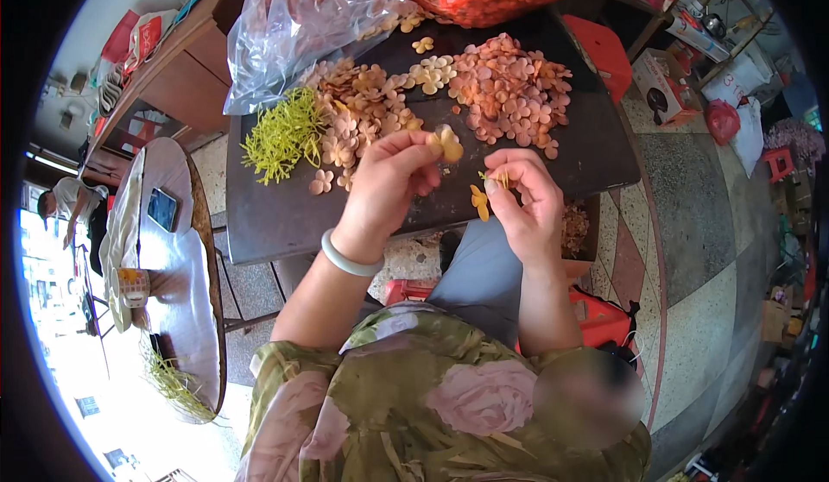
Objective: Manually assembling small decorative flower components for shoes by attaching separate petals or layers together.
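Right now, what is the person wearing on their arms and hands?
The left hand and right hand are bare, with no gloves or visible rings. A smooth, pale, rounded bangle circles the left wrist. Both forearms are uncovered. Nearer the body is a loose olive-green top printed with big pink roses.

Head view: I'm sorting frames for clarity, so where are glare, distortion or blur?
Head view: daylight blows out the lower left beside the round table; fisheye bends the dark board edges; black rim at the corners; hands and petal piece sharp; one blurred patch lower right.
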